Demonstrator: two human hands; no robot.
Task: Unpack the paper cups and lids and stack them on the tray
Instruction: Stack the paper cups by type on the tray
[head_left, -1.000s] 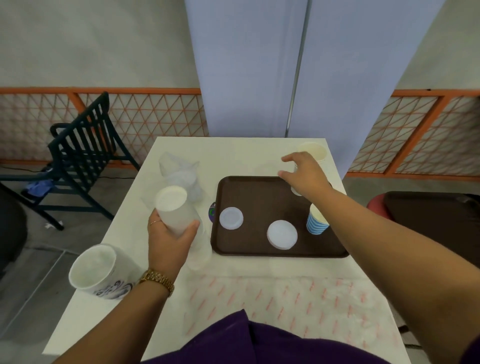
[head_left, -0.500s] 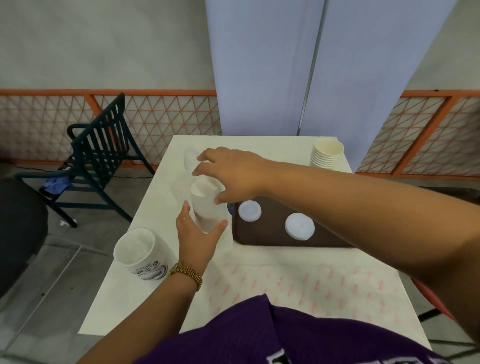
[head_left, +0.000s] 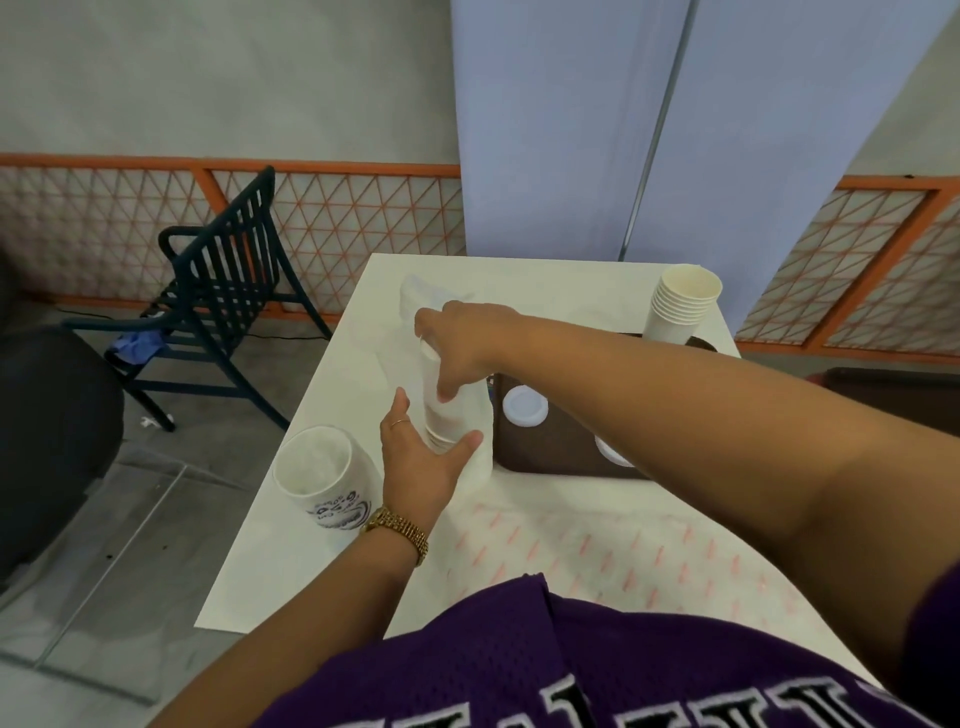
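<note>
Cups (head_left: 457, 415) within both hands' grip.

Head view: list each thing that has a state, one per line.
left hand: grips the wrapped cup sleeve low down
right hand: holds the sleeve's top
wrapped cup sleeve: upright, beside the tray
tray: holds lids
white cup stack: upright, nested
printed cup pack: lying tilted

Near table strip open; left-centre crowded.
Printed cup (head_left: 324, 475) blocks the near-left edge, sleeved cup stack (head_left: 457, 415) and both hands crowd the tray's (head_left: 550, 452) left side; cream cup stack (head_left: 680, 304) stands far right.
</note>
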